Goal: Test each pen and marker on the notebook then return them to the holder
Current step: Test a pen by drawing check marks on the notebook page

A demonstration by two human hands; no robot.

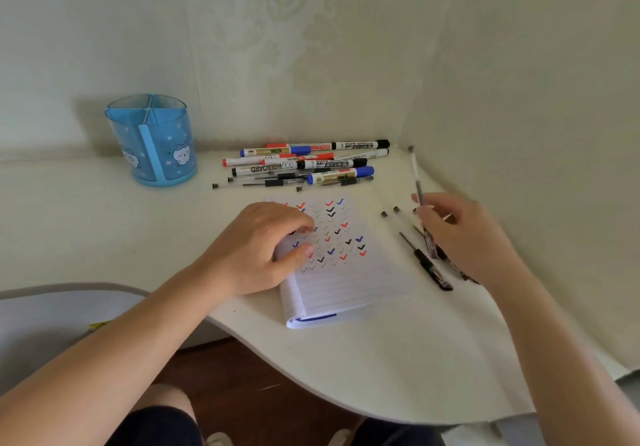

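A: Where is the pen for the coming stroke?

B: In the person's right hand, pinched between thumb and fingers. Its long axis stands nearly upright, one end up at 12 o'clock. Blur hides which end is the tip.

A: And the notebook?

B: Just beside that hand, at its 9 o'clock, with bare lines below the ticks. The left hand rests on the page with its fingers curled; whether they pinch anything cannot be told.

A: The holder?

B: Well apart at 10 o'clock, nearer the left hand. The markers lie at the notebook's 12 o'clock, axes running 3 to 9. Loose pens lie by the right hand.

A: So the move?

B: Probably tilting the pen toward 9 and down onto the paper.
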